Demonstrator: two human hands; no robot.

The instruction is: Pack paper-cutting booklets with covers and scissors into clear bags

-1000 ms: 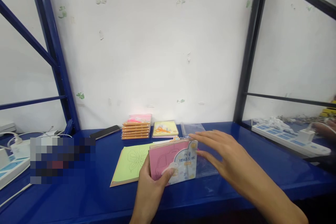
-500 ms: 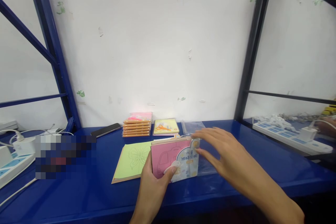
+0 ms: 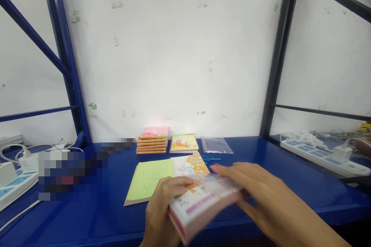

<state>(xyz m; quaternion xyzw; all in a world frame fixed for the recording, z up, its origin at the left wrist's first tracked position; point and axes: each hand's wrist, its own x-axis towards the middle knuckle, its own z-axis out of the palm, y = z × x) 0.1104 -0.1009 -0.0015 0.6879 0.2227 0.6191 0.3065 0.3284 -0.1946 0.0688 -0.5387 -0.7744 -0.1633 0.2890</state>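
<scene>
A thick pad of pink-edged paper point(image 3: 203, 200), blurred by motion, is tilted in front of me with a printed white face up. My left hand point(image 3: 164, 208) grips its left end, thumb side on top. At the right end my right hand point(image 3: 255, 197) has its fingers over the top and its thumb below. Behind the pad lies a light green paper pad point(image 3: 149, 179) with a butterfly drawing. A white and orange printed booklet point(image 3: 197, 164) sits beside it, partly hidden. Blue scissors point(image 3: 211, 159) and a pink scissor handle point(image 3: 215, 168) show near my right fingertips.
Toward the wall stand a stack of wrapped packs point(image 3: 152, 144), a yellow pad with orange scissors point(image 3: 184, 143) and clear plastic bags point(image 3: 216, 145). Power strips lie left point(image 3: 11, 187) and right point(image 3: 321, 154). Shelf posts rise at both sides. A blurred-out patch covers the left.
The pad has turned from upright, pink drawing facing me, to nearly flat with its printed face up, and come closer. My right hand has closed on its right end. The scissors are uncovered.
</scene>
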